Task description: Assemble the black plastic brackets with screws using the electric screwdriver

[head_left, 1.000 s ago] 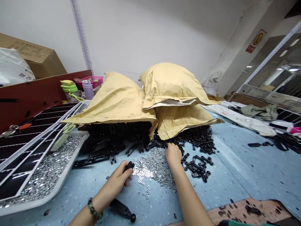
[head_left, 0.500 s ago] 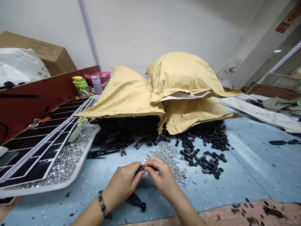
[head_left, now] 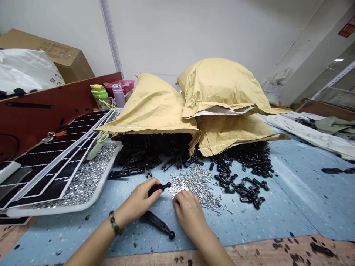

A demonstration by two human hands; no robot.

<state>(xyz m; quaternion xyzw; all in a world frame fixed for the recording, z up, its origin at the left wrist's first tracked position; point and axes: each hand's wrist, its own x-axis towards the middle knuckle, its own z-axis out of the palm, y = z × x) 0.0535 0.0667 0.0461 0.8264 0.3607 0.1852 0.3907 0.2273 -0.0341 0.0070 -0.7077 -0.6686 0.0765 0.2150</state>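
Observation:
My left hand [head_left: 141,199] is closed around a black ball-ended plastic arm [head_left: 166,186], whose ball pokes out past the fingertips to the right. My right hand [head_left: 189,211] rests low by the near edge of a scatter of small silver nuts [head_left: 176,181]. Its fingers are curled together; whatever lies between them is hidden. Just beyond it spreads a heap of silver screws [head_left: 201,181]. Below my left hand a second black ball-ended arm [head_left: 159,222] lies on the blue mat, partly covered by that hand.
Yellow sacks [head_left: 222,87] spill black parts at the back. Small black links [head_left: 251,190] lie to the right. On the left stands a white tray [head_left: 95,201] of silver nuts, with green-handled scissors [head_left: 102,136] and dark panels [head_left: 52,166] over it.
My hands have moved apart. The left one shifted left with the black arm, whose ball end now shows; the right came down to the nuts. The view has turned slightly left.

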